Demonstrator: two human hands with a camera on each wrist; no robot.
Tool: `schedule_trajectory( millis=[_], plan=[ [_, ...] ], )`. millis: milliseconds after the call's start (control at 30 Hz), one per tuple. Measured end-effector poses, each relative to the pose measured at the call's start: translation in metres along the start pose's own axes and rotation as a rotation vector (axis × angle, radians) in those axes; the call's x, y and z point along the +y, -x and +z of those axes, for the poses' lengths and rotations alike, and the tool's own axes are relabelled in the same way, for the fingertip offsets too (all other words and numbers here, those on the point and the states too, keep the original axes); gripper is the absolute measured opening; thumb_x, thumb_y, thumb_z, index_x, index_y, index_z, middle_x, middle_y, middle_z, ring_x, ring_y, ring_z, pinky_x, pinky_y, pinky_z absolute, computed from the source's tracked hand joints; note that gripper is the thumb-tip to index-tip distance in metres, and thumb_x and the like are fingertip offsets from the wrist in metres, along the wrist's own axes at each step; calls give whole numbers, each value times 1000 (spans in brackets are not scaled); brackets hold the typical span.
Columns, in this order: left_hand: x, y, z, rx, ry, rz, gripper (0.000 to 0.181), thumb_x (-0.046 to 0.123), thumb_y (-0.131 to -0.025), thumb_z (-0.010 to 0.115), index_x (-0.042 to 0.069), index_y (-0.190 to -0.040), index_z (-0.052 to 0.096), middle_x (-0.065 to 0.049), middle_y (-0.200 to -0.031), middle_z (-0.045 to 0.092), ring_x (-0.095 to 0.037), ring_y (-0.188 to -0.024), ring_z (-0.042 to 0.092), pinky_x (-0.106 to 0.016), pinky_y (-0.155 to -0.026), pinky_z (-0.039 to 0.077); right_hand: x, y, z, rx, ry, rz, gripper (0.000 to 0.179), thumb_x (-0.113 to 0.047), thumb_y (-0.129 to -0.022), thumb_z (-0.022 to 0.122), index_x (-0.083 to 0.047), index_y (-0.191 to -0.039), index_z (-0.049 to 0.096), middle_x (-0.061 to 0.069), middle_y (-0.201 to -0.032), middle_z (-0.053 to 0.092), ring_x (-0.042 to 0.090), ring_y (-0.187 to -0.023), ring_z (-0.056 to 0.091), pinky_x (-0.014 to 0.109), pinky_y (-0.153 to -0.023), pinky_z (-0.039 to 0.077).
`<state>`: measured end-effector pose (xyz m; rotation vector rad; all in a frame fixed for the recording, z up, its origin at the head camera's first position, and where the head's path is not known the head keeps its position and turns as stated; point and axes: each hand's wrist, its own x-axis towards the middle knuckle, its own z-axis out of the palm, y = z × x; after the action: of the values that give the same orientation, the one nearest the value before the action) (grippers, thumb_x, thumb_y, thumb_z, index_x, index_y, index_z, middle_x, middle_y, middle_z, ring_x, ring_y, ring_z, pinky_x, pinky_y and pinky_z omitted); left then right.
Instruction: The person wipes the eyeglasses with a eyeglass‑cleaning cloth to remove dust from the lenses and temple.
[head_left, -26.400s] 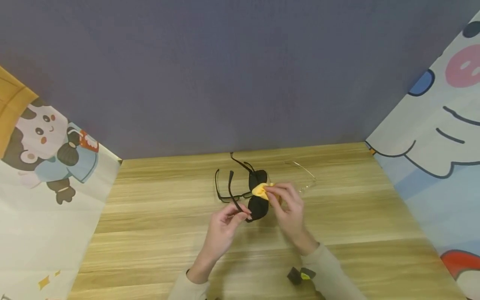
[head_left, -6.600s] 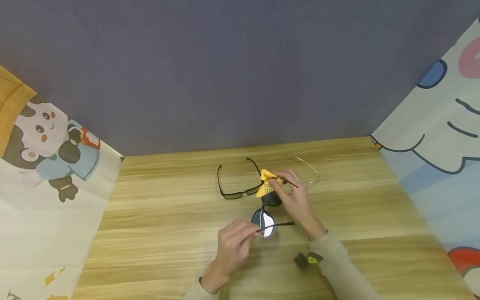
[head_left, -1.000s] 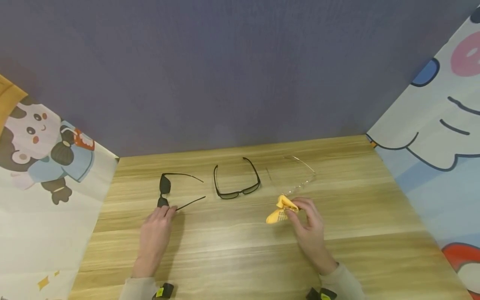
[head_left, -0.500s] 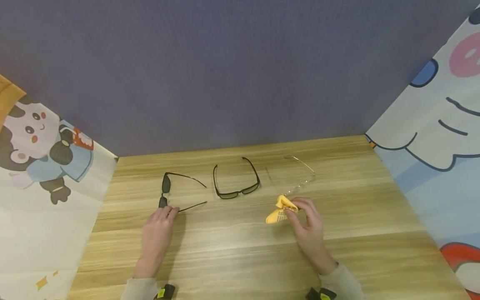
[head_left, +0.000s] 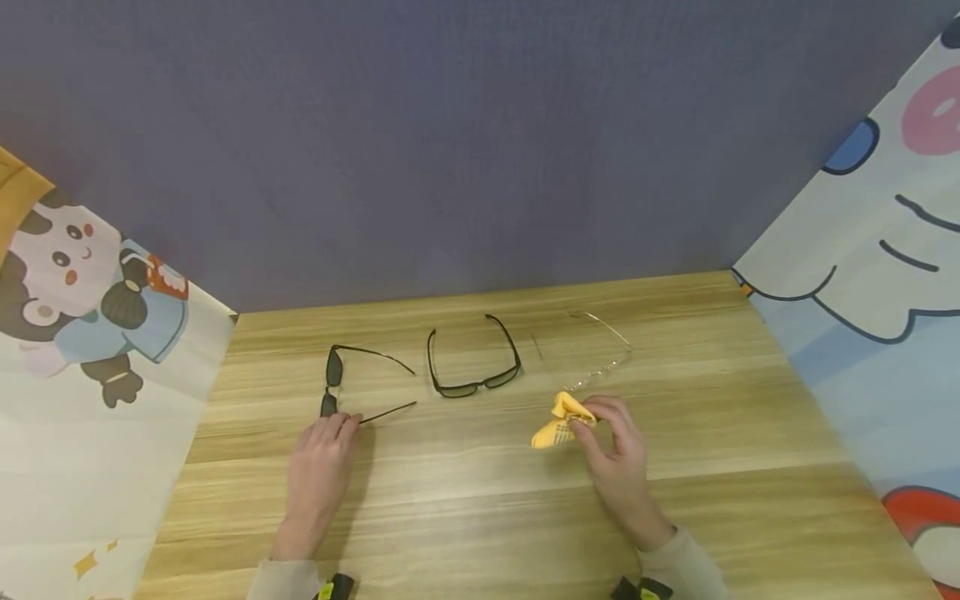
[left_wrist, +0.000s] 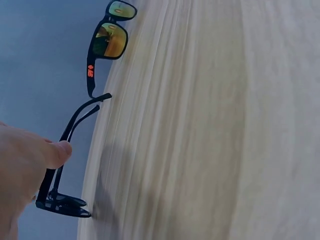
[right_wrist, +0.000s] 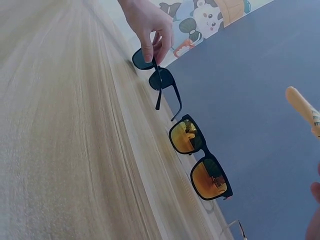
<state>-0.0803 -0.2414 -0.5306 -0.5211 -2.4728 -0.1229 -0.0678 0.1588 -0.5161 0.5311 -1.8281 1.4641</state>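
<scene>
At the left of the head view, my left hand (head_left: 321, 467) pinches one temple of the black sunglasses (head_left: 333, 367) near the hinge. Their temples are unfolded and point right. The left wrist view shows my thumb on that temple, with the dark lenses (left_wrist: 64, 204) low, close to the tabletop. My right hand (head_left: 618, 454) pinches a crumpled yellow cloth (head_left: 555, 432) with grey print, held just in front of the thin-rimmed glasses (head_left: 600, 371). Between the hands sit black-framed glasses (head_left: 480, 386), temples open; their lenses look orange and mirrored in the right wrist view.
The wood-grain table (head_left: 465, 500) ends at a grey-blue back wall (head_left: 480, 167). Cartoon-printed panels stand at the left (head_left: 97, 375) and right (head_left: 862, 275). Both wrists wear small black devices, one of them the left wrist device (head_left: 337, 586).
Earlier, both hands worked on the sunglasses mid-table, the cloth by their lenses. Since then the left hand has carried them to the left, apart from the cloth. Lately they shifted slightly right.
</scene>
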Motion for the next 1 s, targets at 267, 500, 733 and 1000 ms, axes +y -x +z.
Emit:
schedule_trajectory(
  millis=[267, 500, 733, 1000],
  plan=[
    [10, -5, 5, 33, 2, 21, 21, 15, -89, 70, -1, -103, 75, -15, -98, 73, -32, -88, 69, -49, -89, 58, -2, 1, -1, -8, 6, 15, 31, -15, -95, 74, 14, -100, 65, 26, -99, 64, 9, -101, 63, 14, -92, 53],
    [28, -22, 14, 25, 59, 92, 26, 15, -88, 72, 0, -109, 72, -14, -102, 72, -31, -92, 68, -49, -97, 56, -4, 3, -2, -21, 15, 50, 22, -3, -90, 75, 12, -102, 65, 24, -101, 64, 8, -102, 62, 14, -93, 53],
    [45, -40, 24, -1, 142, 135, 28, 8, -90, 70, 0, -117, 69, -14, -112, 72, -31, -103, 70, -50, -105, 54, -4, 3, -2, -23, 11, 39, 24, -7, -92, 75, 12, -102, 65, 25, -100, 64, 9, -103, 62, 14, -94, 53],
    [58, -56, 32, 19, 185, 153, 31, 9, -97, 64, -1, -126, 65, -17, -123, 71, -33, -113, 69, -48, -112, 50, -4, 4, -2, -26, 12, 38, 24, -9, -93, 74, 12, -102, 65, 25, -100, 64, 9, -103, 63, 14, -93, 53]
  ],
)
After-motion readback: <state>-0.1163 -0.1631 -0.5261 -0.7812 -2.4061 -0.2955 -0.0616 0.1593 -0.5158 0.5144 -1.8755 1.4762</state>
